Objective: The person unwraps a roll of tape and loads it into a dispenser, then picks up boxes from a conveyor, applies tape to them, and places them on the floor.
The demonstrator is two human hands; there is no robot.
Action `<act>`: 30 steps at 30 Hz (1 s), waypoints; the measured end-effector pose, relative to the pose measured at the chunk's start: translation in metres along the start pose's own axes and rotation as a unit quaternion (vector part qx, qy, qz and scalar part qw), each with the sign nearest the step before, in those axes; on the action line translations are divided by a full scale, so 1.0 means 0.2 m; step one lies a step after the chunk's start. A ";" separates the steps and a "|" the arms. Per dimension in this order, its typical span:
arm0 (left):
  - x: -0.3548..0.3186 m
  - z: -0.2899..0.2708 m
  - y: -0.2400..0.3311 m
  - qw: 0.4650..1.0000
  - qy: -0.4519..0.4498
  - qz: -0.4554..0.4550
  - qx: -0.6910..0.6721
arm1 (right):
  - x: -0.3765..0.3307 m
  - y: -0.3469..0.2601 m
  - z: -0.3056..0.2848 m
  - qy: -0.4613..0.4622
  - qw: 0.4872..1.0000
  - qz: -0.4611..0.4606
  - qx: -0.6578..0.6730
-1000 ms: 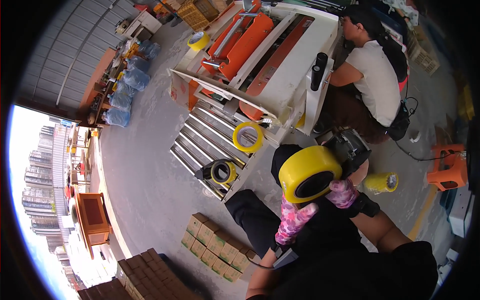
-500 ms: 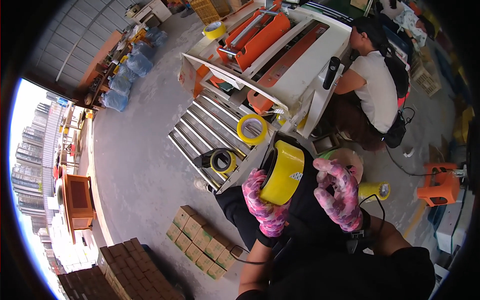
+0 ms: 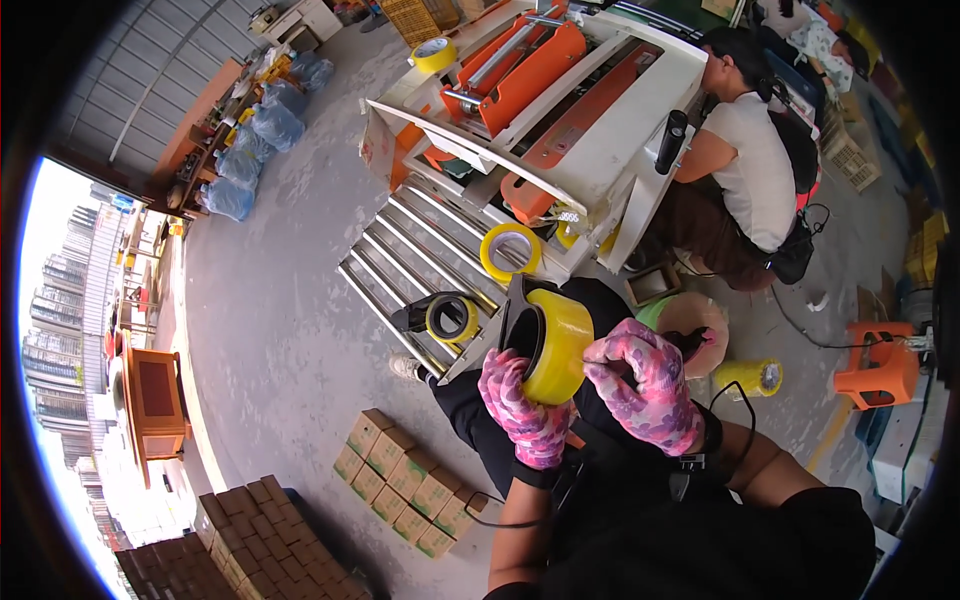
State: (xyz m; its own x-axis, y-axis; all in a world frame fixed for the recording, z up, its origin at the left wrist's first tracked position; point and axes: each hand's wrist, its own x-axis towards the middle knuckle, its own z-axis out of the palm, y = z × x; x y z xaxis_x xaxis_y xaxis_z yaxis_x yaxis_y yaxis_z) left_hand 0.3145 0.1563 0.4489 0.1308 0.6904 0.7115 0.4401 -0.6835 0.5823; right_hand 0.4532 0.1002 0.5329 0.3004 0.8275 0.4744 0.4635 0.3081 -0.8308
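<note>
My left hand [image 3: 525, 415], in a pink camouflage-patterned glove, is closed round the lower left of a black tape dispenser [image 3: 519, 322] with a wide yellow roll of packing tape [image 3: 562, 348] on it. My right hand [image 3: 648, 385], gloved alike, has thumb and fingers pinched together against the roll's right face. Whether a tape end is between those fingertips cannot be made out. On the roller conveyor just beyond lie a second tape dispenser with yellow tape [image 3: 452, 319] and a loose yellow tape roll [image 3: 510, 251].
An orange and white carton-sealing machine [image 3: 600, 110] stands ahead, above the metal roller conveyor [image 3: 400, 245]. A person [image 3: 745, 165] crouches at its right side. Small cartons [image 3: 405, 480] sit on the floor at lower left. An orange stool [image 3: 878, 365] and a yellow roll [image 3: 750, 377] are at right.
My right hand has moved left and come against the tape roll, its fingers drawing together. The dispenser in my left hand has turned and shifted slightly left.
</note>
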 end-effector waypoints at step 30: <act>-0.08 -0.07 -0.12 0.576 0.112 -0.605 -0.538 | -0.09 0.84 0.09 0.106 0.813 0.413 0.396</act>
State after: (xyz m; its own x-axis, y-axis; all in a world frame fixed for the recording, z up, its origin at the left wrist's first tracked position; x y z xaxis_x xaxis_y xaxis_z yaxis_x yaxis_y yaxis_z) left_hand 0.2898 0.1588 0.4279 0.1358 0.8496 -0.5096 -0.7331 0.4321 0.5251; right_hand 0.5107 0.1443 0.3798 0.4120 0.8323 -0.3709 -0.6269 -0.0365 -0.7783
